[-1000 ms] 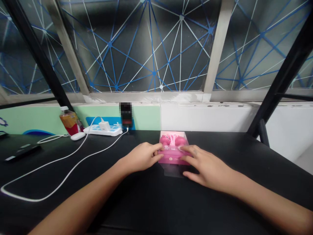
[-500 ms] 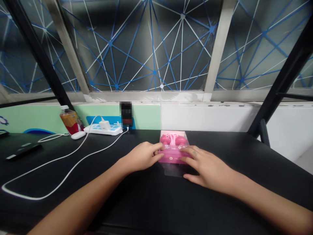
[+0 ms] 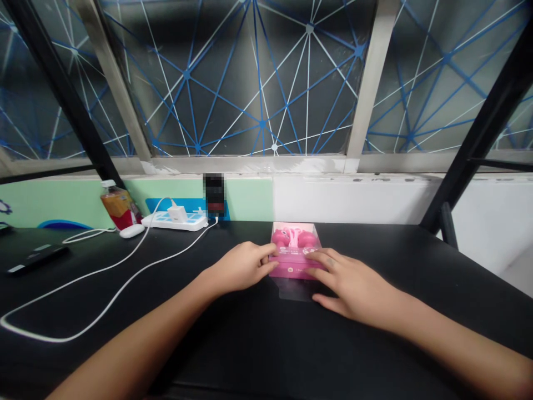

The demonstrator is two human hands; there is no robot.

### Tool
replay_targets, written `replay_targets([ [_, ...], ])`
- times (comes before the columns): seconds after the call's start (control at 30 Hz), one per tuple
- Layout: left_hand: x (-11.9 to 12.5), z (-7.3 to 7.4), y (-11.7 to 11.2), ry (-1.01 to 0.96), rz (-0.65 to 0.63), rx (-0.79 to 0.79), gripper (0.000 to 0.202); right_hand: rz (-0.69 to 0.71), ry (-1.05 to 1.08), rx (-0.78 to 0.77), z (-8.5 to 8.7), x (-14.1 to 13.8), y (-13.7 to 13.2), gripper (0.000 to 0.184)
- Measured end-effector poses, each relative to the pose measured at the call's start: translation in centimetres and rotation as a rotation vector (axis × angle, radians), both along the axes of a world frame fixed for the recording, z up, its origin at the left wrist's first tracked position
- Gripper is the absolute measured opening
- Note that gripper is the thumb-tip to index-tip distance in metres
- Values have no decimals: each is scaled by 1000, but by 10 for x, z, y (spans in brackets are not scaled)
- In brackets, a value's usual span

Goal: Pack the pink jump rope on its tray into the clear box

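A small pink box (image 3: 293, 251) with a clear plastic cover stands on the black desk (image 3: 250, 333), pink earbuds visible inside. My left hand (image 3: 239, 268) has its fingers curled against the box's left side. On the box's right front rests my right hand (image 3: 352, 283), fingers laid over the edge and thumb low on the desk. A clear flap (image 3: 293, 289) sticks out from under the box toward me.
At the back left are a white power strip (image 3: 175, 220) with a charger, a white mouse (image 3: 131, 230), a drink bottle (image 3: 117, 206) and a dark remote (image 3: 34, 258). White cables (image 3: 104, 280) loop across the left of the desk. A black frame post (image 3: 474, 139) stands right.
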State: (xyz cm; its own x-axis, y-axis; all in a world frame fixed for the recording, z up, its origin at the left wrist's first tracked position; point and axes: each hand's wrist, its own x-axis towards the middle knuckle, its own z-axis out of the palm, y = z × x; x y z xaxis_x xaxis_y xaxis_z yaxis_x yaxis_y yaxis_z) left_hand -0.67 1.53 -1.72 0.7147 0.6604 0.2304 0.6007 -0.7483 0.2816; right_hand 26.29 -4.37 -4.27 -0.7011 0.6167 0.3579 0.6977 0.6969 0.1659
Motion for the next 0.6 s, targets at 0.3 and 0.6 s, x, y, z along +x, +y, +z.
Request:
replay_targets([
  [0.3, 0, -1, 2, 6, 0, -5, 13, 1, 7, -13, 0, 1, 0, 37],
  [0.6, 1, -3, 1, 37, 16, 43, 11, 24, 43, -14, -2, 2, 2, 43],
])
